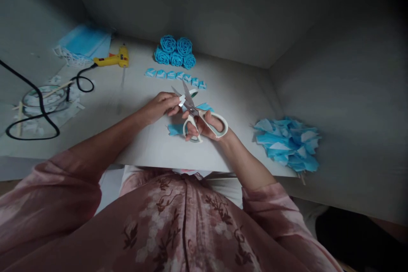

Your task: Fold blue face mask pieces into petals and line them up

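Observation:
My right hand is closed in the handles of a pair of white-handled scissors, whose blades stand apart and point away from me. Between the fingertips of my left hand is a small white piece, close to the blades; whether it is paper or cloth I cannot tell. Blue pieces of material lie on the table below my hands, partly covered by them. Beyond the scissors runs a row of small folded blue-and-white pieces.
Several rolled blue rosettes are stacked at the back. A yellow glue gun with a black cord stands left, near a stack of blue face masks. White scraps lie at left. Crumpled blue pieces are heaped at right.

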Action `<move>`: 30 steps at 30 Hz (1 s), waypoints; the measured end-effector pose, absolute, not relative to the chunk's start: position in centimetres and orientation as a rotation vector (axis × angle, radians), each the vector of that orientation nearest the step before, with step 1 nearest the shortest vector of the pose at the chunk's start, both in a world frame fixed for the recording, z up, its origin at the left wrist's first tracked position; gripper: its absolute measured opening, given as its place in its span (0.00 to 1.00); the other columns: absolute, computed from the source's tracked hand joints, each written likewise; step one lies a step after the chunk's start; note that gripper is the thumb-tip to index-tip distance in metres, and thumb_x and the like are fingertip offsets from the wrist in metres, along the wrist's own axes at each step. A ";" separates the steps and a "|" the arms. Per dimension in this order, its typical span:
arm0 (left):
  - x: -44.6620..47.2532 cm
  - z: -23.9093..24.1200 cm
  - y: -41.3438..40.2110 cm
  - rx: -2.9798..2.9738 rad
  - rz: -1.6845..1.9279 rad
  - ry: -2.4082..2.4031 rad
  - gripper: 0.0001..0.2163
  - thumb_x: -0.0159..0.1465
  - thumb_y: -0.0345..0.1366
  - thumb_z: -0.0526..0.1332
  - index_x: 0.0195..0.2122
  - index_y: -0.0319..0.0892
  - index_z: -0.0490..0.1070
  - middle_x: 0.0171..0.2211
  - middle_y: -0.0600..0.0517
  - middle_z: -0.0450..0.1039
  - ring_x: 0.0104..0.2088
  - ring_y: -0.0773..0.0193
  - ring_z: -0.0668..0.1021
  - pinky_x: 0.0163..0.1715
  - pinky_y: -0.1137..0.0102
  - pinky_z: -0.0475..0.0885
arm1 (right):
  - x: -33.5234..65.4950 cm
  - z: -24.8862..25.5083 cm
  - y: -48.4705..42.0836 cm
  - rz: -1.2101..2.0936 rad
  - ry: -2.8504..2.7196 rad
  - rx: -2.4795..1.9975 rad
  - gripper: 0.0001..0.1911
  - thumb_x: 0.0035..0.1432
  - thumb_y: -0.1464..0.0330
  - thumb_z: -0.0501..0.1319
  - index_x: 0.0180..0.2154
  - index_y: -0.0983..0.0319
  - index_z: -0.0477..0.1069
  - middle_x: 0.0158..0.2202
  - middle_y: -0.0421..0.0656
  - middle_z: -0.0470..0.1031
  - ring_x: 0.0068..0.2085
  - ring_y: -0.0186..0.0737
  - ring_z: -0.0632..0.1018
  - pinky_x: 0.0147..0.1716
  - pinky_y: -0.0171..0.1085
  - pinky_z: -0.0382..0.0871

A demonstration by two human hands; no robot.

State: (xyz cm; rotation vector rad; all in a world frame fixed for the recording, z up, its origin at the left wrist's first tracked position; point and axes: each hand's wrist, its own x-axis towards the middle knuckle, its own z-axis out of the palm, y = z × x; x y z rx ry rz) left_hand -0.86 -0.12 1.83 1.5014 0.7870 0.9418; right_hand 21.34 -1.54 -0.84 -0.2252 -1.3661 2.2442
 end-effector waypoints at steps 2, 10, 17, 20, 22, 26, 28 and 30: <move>-0.9 1.7 0.0 1.503 0.956 0.763 0.31 0.61 0.63 0.67 0.15 0.43 0.64 0.15 0.53 0.62 0.20 0.69 0.66 0.24 0.69 0.58 | 21.3 -0.9 -1.6 2.272 -1.337 -0.251 0.39 0.58 0.34 0.65 0.50 0.61 0.73 0.26 0.33 0.70 0.25 0.29 0.69 0.33 0.39 0.85; -1.0 2.3 -0.1 1.359 1.052 0.582 0.18 0.60 0.50 0.72 0.24 0.40 0.76 0.20 0.51 0.71 0.24 0.66 0.72 0.29 0.68 0.65 | 21.7 -0.2 -1.9 2.215 -1.332 -0.348 0.41 0.55 0.32 0.66 0.49 0.62 0.73 0.23 0.30 0.64 0.20 0.27 0.62 0.15 0.29 0.64; -1.0 1.8 -0.1 1.379 1.108 0.680 0.10 0.60 0.40 0.71 0.25 0.41 0.78 0.24 0.51 0.76 0.29 0.63 0.77 0.36 0.67 0.71 | 21.4 -0.1 -1.9 2.188 -1.320 -0.289 0.36 0.59 0.37 0.67 0.50 0.62 0.73 0.22 0.30 0.65 0.18 0.27 0.63 0.13 0.29 0.59; -1.0 1.5 0.1 1.383 1.087 0.749 0.11 0.58 0.41 0.71 0.24 0.41 0.78 0.25 0.51 0.78 0.30 0.63 0.79 0.36 0.67 0.73 | 21.3 -0.1 -2.1 2.178 -1.340 -0.314 0.36 0.60 0.38 0.67 0.50 0.63 0.74 0.23 0.30 0.66 0.18 0.26 0.63 0.13 0.29 0.59; -1.2 1.5 0.1 1.379 1.096 0.787 0.11 0.58 0.42 0.71 0.24 0.41 0.78 0.25 0.50 0.79 0.30 0.62 0.80 0.36 0.68 0.73 | 21.2 -0.1 -2.1 2.171 -1.342 -0.332 0.35 0.61 0.39 0.68 0.50 0.63 0.74 0.23 0.30 0.66 0.17 0.26 0.63 0.13 0.28 0.59; -1.4 1.7 0.1 1.416 1.087 0.824 0.11 0.59 0.40 0.70 0.24 0.40 0.78 0.24 0.51 0.78 0.27 0.65 0.78 0.32 0.70 0.71 | 21.3 -0.2 -2.1 2.157 -1.343 -0.334 0.36 0.61 0.39 0.67 0.51 0.64 0.75 0.23 0.29 0.66 0.16 0.25 0.61 0.12 0.28 0.57; -1.4 1.8 0.1 1.443 1.081 0.826 0.12 0.59 0.39 0.69 0.22 0.41 0.76 0.22 0.51 0.76 0.25 0.67 0.75 0.30 0.71 0.69 | 21.5 -0.2 -2.0 2.134 -1.359 -0.338 0.35 0.62 0.39 0.67 0.51 0.64 0.75 0.23 0.29 0.65 0.16 0.24 0.60 0.12 0.28 0.56; -1.4 1.8 0.2 1.456 1.087 0.833 0.13 0.59 0.40 0.69 0.21 0.41 0.74 0.20 0.52 0.73 0.23 0.68 0.73 0.28 0.71 0.68 | 21.7 -0.1 -2.1 2.078 -1.397 -0.381 0.35 0.63 0.41 0.67 0.53 0.65 0.75 0.23 0.30 0.66 0.16 0.24 0.60 0.13 0.29 0.55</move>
